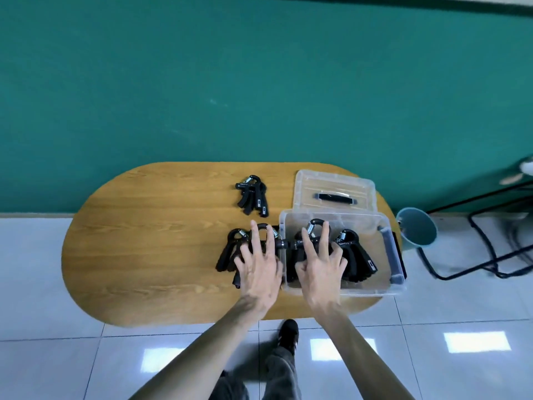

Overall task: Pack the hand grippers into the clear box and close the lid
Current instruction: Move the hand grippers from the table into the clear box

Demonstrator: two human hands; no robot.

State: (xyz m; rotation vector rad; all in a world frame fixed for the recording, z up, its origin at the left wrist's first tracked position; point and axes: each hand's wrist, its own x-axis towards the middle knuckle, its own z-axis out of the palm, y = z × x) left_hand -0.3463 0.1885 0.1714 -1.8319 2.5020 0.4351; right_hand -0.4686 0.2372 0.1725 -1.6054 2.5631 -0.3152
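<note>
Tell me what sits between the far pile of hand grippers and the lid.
Nothing: in the head view, only bare wooden table separates the far pile of hand grippers from the lid.

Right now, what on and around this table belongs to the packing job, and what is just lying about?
Job:
clear box
lid
grippers in box
grippers under left hand
far gripper pile

Lying about:
teal bin
black metal frame
</note>
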